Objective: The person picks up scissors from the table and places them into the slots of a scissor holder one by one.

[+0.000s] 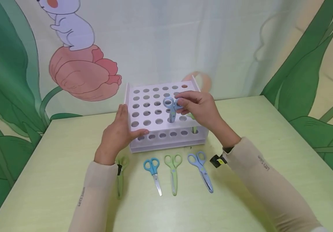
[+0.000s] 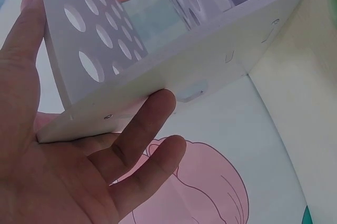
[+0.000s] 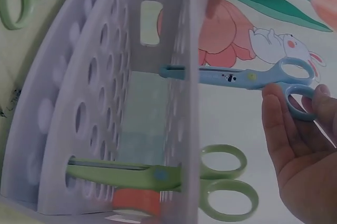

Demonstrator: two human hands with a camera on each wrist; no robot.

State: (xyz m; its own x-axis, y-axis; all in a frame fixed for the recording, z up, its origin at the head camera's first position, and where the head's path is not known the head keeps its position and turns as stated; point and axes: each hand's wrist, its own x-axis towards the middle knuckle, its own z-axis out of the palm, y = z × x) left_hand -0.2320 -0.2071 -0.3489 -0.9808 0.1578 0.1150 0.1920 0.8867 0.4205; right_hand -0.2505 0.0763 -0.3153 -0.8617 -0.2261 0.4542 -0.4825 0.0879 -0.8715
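Observation:
My right hand [image 1: 199, 106] pinches one handle loop of a pair of light blue scissors [image 3: 237, 76], held upright. Their tip passes down through a front-row hole in the top board of a white perforated rack [image 1: 166, 126]. My left hand [image 1: 117, 137] grips the rack's left front corner. Its thumb lies over the front edge and its fingers [image 2: 152, 124] spread against the side panel. Near the right end, green scissors [image 3: 142, 174] stand in the rack, their tip in a hole of the lower board and their handles above the top board.
In front of the rack lie teal-handled scissors [image 1: 151, 166] with a bare metal blade, green scissors [image 1: 173, 174] and blue-violet scissors [image 1: 201, 170]. More green scissors [image 1: 120, 183] lie partly behind the left wrist. A printed curtain [image 1: 227, 42] hangs behind the table [image 1: 241, 199].

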